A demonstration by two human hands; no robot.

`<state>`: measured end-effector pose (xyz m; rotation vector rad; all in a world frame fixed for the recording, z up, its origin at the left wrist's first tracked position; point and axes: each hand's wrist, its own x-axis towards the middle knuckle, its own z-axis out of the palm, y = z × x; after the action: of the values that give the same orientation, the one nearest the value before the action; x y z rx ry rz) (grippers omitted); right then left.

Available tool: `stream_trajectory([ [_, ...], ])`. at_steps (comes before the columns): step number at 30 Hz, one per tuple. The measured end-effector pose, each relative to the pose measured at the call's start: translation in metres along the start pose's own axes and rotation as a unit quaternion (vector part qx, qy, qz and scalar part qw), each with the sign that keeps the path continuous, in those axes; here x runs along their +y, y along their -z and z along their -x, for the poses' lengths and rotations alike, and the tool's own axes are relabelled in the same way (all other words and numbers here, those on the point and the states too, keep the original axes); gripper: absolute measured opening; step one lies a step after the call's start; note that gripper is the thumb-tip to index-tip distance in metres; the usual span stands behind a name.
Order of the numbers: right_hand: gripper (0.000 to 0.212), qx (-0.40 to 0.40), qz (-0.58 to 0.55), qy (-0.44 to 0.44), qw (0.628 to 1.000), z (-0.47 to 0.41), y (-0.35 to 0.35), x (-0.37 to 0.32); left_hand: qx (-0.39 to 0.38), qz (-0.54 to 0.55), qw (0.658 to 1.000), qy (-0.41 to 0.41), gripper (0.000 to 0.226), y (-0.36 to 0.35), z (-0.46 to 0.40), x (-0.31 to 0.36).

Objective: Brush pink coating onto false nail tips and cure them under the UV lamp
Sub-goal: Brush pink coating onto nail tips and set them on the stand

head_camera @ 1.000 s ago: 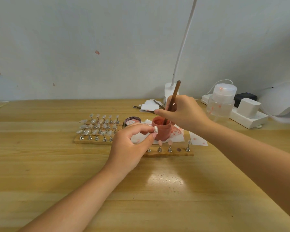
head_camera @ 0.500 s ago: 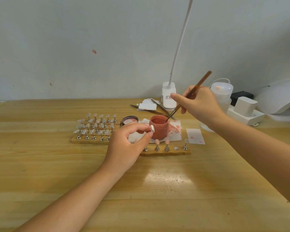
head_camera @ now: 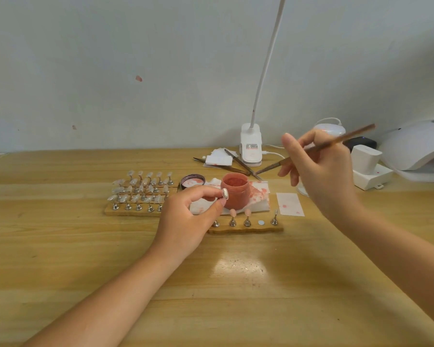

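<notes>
My left hand [head_camera: 186, 219] pinches a pale false nail tip [head_camera: 225, 193] between thumb and forefinger, just left of the open pink jar [head_camera: 234, 190]. My right hand [head_camera: 321, 169] holds a thin brown brush [head_camera: 318, 147] tilted, its bristle end [head_camera: 259, 171] in the air to the right of the jar. In front of the jar a small wooden strip [head_camera: 246, 229] carries metal stands, two with pink tips [head_camera: 240, 212]. A larger wooden rack [head_camera: 135, 194] with several clear tips sits to the left. The white UV lamp [head_camera: 416, 149] stands at the far right.
The jar's lid [head_camera: 193, 181] lies beside stained white tissue [head_camera: 258, 196]. A paper slip [head_camera: 290, 204], tweezers [head_camera: 236, 164], a clip lamp [head_camera: 251, 149], a pump bottle [head_camera: 328, 127] and a white power strip with a plug [head_camera: 368, 169] stand at the back right.
My right hand lifted the brush out of the jar and drew it up and to the right. My left hand kept pinching the nail tip in about the same place.
</notes>
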<state>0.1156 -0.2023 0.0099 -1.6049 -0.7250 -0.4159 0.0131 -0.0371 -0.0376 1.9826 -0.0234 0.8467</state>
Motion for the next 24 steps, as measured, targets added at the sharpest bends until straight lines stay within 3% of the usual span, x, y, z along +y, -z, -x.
stream_trajectory([
  [3,0.012,-0.012,-0.047,0.046,0.998,0.027,-0.006,0.003,-0.002,-0.001,1.000,-0.003,0.032,0.000,0.000,0.000],
  [8,0.013,-0.048,0.019,0.156,0.986,0.049,-0.007,0.009,-0.004,-0.012,1.000,-0.019,0.037,-0.001,0.000,0.000],
  [13,0.041,-0.047,0.003,0.166,0.985,0.058,-0.008,0.004,-0.001,-0.009,1.000,-0.030,0.037,-0.002,0.000,-0.003],
  [18,0.029,-0.069,0.015,0.189,0.979,0.061,-0.016,0.002,-0.003,-0.004,1.000,-0.031,0.033,-0.003,0.000,-0.003],
  [24,0.055,-0.096,0.027,0.185,0.978,0.065,-0.018,0.010,0.003,-0.015,0.999,-0.044,0.036,-0.004,0.000,-0.003],
])
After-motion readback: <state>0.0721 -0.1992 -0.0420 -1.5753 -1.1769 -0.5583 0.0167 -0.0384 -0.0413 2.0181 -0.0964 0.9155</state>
